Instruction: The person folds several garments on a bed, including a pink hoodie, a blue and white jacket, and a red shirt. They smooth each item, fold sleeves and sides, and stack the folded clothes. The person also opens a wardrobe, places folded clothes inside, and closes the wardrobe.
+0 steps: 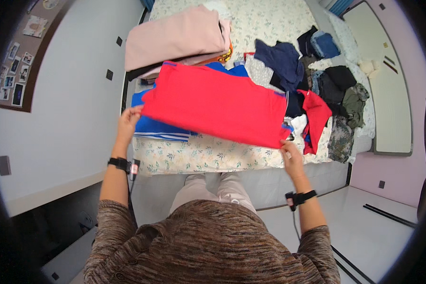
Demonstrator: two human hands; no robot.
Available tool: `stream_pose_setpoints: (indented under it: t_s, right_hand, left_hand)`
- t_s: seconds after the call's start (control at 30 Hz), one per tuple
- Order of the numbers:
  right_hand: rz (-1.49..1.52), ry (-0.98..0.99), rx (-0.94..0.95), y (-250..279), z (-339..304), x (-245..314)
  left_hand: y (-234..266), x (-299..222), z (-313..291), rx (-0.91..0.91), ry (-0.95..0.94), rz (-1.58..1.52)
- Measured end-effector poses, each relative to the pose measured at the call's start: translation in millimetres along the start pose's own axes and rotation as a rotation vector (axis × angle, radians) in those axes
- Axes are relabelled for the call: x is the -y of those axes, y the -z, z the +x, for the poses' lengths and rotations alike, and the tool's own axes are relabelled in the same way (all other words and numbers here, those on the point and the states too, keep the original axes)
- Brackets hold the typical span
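Note:
A bright red piece of clothing with blue trim at its corners is stretched wide over the near part of the bed. My left hand pinches its left near corner. At the right near corner, the fingers of my right hand are closed on the same cloth. Partly under the red cloth lies a blue garment with white stripes along its near edge; much of it is hidden. Just beyond my right hand, a second red garment hangs crumpled over other clothes.
A folded pink stack sits at the far left of the bed. Dark blue clothing, jeans and a camouflage garment pile up on the right. The floral bed sheet ends near my legs. Walls flank both sides.

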State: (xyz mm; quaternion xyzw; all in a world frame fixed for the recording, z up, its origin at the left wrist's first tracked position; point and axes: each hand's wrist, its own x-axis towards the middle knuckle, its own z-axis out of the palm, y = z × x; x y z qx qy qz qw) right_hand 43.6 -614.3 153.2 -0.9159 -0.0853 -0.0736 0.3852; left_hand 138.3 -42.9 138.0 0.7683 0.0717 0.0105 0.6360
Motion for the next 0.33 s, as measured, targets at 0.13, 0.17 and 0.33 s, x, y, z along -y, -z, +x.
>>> stream_pose_setpoints:
  t_s: [0.13, 0.17, 0.33]
  right_hand:
    - [0.058, -0.105, 0.11, -123, -75, -57]
    - [0.034, -0.171, 0.181, -148, -94, -68]
    - [-0.082, -0.559, 0.586, -205, -139, -100]
  left_hand:
    - [-11, 122, -45, -0.103, 0.261, 0.108]
    - [-11, 146, -57, -0.097, 0.36, 0.214]
    - [-20, 222, -85, -0.291, 0.487, 0.028]
